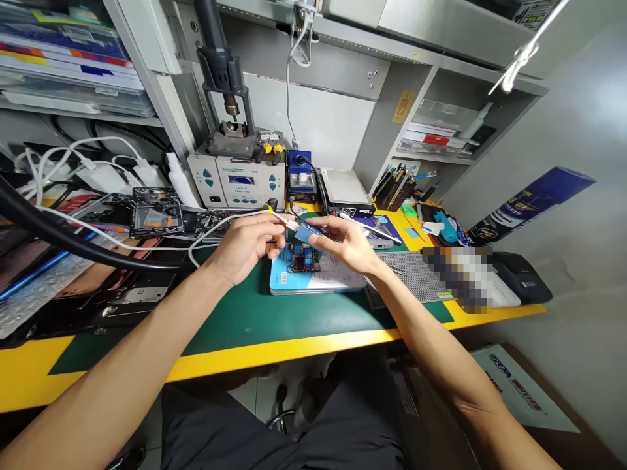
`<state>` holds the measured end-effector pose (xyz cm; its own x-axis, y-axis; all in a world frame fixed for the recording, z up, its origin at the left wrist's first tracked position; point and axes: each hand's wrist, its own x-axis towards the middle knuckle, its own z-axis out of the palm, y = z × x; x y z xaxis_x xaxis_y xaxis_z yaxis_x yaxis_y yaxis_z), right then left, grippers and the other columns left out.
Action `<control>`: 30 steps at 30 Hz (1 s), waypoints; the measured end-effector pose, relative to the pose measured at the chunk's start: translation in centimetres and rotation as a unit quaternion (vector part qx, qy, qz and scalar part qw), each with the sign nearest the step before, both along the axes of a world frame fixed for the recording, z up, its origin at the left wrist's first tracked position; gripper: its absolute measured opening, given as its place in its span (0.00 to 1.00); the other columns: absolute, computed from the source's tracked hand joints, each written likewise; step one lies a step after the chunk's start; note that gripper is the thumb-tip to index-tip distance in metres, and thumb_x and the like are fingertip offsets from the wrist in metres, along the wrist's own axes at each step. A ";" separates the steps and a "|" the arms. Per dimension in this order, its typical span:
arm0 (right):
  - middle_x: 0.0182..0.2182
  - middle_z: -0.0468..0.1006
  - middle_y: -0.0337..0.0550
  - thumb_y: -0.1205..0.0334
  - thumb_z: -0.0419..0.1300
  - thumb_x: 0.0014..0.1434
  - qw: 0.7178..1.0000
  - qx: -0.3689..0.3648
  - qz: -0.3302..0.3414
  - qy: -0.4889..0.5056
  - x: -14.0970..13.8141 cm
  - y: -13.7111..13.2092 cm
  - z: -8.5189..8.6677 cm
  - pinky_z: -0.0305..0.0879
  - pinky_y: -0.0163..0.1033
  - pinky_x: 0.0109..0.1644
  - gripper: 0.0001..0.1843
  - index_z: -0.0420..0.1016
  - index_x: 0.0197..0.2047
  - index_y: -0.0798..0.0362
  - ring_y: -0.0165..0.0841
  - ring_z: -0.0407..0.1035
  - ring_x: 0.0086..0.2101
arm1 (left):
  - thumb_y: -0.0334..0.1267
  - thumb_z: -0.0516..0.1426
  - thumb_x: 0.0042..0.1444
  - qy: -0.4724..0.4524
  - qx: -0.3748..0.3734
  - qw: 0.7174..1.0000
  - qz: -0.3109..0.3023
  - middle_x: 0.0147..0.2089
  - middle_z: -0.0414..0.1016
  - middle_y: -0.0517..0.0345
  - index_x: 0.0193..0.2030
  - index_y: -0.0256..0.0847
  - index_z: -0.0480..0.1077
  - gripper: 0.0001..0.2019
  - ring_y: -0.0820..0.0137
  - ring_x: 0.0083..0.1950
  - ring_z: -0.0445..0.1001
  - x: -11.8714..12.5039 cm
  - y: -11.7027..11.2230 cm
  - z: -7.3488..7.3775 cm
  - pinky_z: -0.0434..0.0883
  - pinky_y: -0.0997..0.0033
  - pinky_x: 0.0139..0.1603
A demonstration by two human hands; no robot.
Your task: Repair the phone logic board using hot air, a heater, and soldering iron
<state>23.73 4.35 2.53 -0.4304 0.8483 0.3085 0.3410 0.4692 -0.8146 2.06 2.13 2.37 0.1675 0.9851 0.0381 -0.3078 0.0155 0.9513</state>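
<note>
My left hand (251, 243) pinches the white plug of a cable (290, 224) at the middle of the bench. Facing it, my right hand (345, 241) grips a small flat blue device (304, 232) between thumb and fingers. The plug's tip meets the near end of the blue device; whether it is fully seated I cannot tell. Below both hands a circuit board (302, 257) lies on a blue and white booklet (294, 284), which rests on the green mat (245, 316).
A soldering station (238, 183) stands at the back left, with a hot-air tool (225, 72) above it. A black hose (88, 241) crosses the left side. Phone parts (157, 212) lie there too. At right are a perforated grey pad (421, 274) and a spray can (529, 205).
</note>
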 end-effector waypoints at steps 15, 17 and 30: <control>0.51 0.81 0.49 0.54 0.64 0.61 0.997 -0.001 0.072 0.039 -0.8 1.3 -0.3 0.67 0.44 0.53 0.21 0.81 0.54 0.56 0.42 0.74 0.49 | 0.31 0.62 0.46 -0.048 0.002 0.995 0.088 0.36 0.73 0.54 0.42 0.33 0.79 0.14 0.73 0.27 0.71 0.2 -1.1 -1.2 0.62 0.75 0.19; 0.50 0.81 0.48 0.55 0.64 0.61 0.996 -0.012 0.072 0.042 -0.8 1.6 -0.3 0.67 0.44 0.51 0.21 0.82 0.53 0.55 0.41 0.73 0.48 | 0.32 0.62 0.46 -0.047 0.002 0.995 0.088 0.35 0.73 0.54 0.42 0.33 0.78 0.14 0.73 0.27 0.71 0.3 -1.0 -1.4 0.62 0.75 0.19; 0.37 0.81 0.44 0.55 0.63 0.59 0.991 -0.074 0.104 0.038 -1.2 4.9 -1.4 0.61 0.36 0.32 0.19 0.83 0.50 0.56 0.32 0.67 0.32 | 0.31 0.61 0.41 -0.041 -0.088 0.984 0.151 0.31 0.72 0.57 0.37 0.33 0.75 0.13 0.75 0.25 0.69 1.4 0.2 -0.8 0.61 0.77 0.17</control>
